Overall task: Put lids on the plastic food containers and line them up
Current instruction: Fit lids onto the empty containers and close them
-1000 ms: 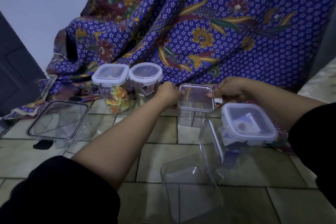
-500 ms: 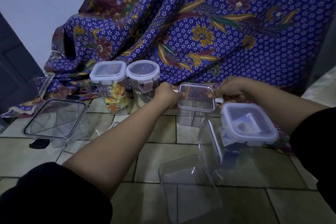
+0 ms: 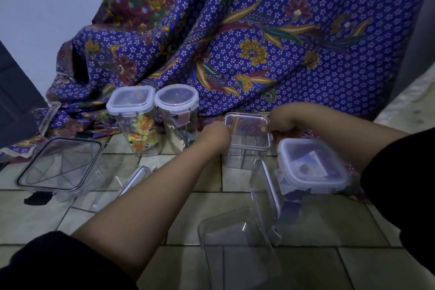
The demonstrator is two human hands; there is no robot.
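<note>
a tiled floor (image 3: 235,219) runs up to a purple flowered cloth (image 3: 282,42) draped behind, its hem spilling onto the tiles along the far edge. we have our left hand (image 3: 215,134) curled against the left rim of a clear square container (image 3: 246,146) standing on the floor by the hem of the cloth, and our right hand (image 3: 281,120) pinched on the right rim; a clear lid (image 3: 247,128) sits on top of it between the two hands, both closed on its edges. to the left along the hem stand two lidded containers touching each other: a square one (image 3: 138,125) with yellow and orange contents, and a round one (image 3: 179,120). just right of our right hand sits a lidded square container (image 3: 310,169). nearer us an open container (image 3: 235,247) lies on the tiles. at the left edge of the floor a large container with a dark-rimmed lid (image 3: 61,165) rests.
</note>
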